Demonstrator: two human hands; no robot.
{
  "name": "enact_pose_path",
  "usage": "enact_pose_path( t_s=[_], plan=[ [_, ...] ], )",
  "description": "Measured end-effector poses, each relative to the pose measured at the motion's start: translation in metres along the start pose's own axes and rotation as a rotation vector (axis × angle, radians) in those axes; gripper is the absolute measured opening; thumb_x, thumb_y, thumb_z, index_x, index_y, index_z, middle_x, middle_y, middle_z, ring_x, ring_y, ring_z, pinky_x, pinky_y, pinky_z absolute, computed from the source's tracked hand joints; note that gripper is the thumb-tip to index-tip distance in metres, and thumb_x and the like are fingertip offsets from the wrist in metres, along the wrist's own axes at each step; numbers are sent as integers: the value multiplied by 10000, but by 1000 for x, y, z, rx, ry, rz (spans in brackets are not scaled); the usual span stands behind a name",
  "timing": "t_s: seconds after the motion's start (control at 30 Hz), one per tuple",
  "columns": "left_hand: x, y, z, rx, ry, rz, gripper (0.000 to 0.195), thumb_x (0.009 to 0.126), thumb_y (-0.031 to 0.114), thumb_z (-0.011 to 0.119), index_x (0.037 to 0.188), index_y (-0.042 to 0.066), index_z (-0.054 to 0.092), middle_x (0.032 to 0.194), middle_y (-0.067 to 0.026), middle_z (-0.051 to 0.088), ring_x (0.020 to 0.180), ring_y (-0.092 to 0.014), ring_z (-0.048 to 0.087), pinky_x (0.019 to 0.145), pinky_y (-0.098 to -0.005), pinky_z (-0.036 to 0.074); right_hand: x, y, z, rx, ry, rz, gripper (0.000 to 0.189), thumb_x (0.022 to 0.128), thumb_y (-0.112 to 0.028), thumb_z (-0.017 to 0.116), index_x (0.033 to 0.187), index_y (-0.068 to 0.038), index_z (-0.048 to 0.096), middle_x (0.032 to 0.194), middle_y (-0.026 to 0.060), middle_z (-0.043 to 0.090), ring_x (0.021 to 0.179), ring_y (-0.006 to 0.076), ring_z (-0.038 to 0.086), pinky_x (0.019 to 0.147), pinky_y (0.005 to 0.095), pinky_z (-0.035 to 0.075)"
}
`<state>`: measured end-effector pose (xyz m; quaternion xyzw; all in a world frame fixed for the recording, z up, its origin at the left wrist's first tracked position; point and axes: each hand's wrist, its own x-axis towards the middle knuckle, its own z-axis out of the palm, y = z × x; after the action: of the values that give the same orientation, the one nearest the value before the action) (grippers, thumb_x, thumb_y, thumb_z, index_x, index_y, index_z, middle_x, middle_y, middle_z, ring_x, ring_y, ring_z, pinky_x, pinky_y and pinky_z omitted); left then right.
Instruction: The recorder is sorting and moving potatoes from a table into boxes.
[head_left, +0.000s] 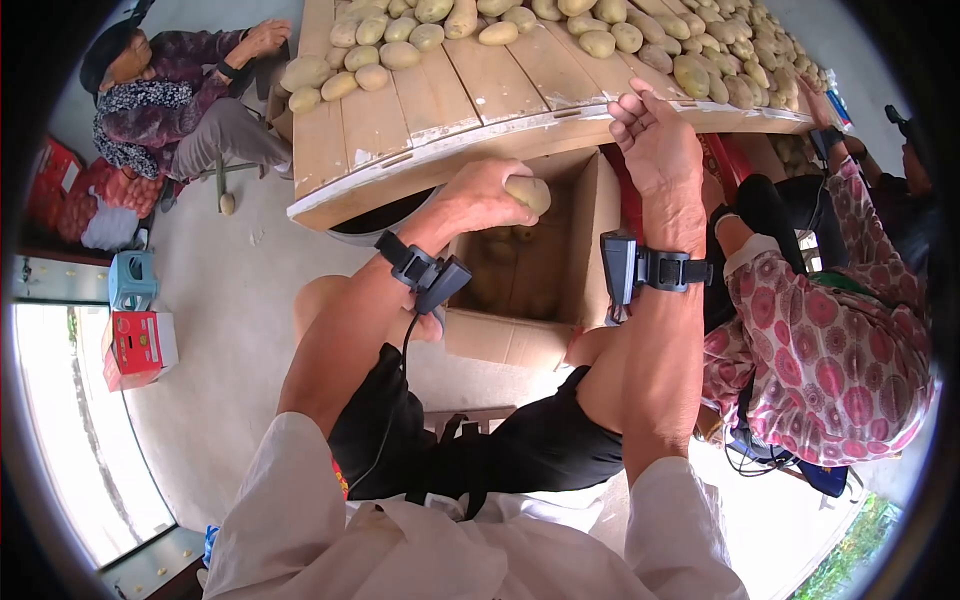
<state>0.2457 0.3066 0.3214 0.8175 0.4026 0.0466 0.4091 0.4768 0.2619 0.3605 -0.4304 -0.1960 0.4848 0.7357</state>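
Note:
A potato (529, 195) is gripped in my left hand (480, 196), just above the open top of a cardboard box (604, 236). Several potatoes lie in shadow at the bottom of that box. My right hand (654, 146) is raised near the front edge of the wooden table (450, 90), palm up, with loosely curled fingers and nothing in it. Beyond it, potatoes (701, 79) lie spread over the planks, some at the far left corner and a thicker pile to the right.
A dark round tub (390, 214) stands under the table, left of the box. One person (157, 105) sits at the far left; another in a patterned shirt (817, 352) sits close on my right. A blue stool (135, 281) and a red carton (139, 349) stand by the left wall.

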Motion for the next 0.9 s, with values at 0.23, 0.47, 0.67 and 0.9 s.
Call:
enact_pose_path(
  t_s=[0.23,0.47,0.67,0.9],
  plan=[
    [5,-6,43,286,-245,99,511,699,260,767,1174,84,700,1152,-165,690,1097,-356,640,945,-416,503,-4,8,17,-2,-28,47,257,1011,-157,485,1183,9,582,841,63,649,784,197,657,663,291,510],
    [31,-1,59,392,-71,-55,150,789,159,646,865,93,757,892,-162,715,878,-353,690,786,-427,539,-12,18,28,17,-75,81,233,999,-121,470,1150,3,597,845,90,659,761,203,663,653,293,515],
    [24,19,36,181,100,92,157,834,201,666,836,53,719,786,-180,675,729,-365,638,676,-455,485,-20,23,28,33,-91,101,228,996,-115,477,1149,-4,603,843,80,656,757,193,656,648,286,515],
    [36,26,11,-6,301,99,238,826,249,694,849,12,709,724,-150,668,649,-234,611,641,-380,487,-14,33,13,22,-69,120,248,1002,-162,493,1182,-35,607,859,51,646,783,188,649,664,303,521]
  ],
)
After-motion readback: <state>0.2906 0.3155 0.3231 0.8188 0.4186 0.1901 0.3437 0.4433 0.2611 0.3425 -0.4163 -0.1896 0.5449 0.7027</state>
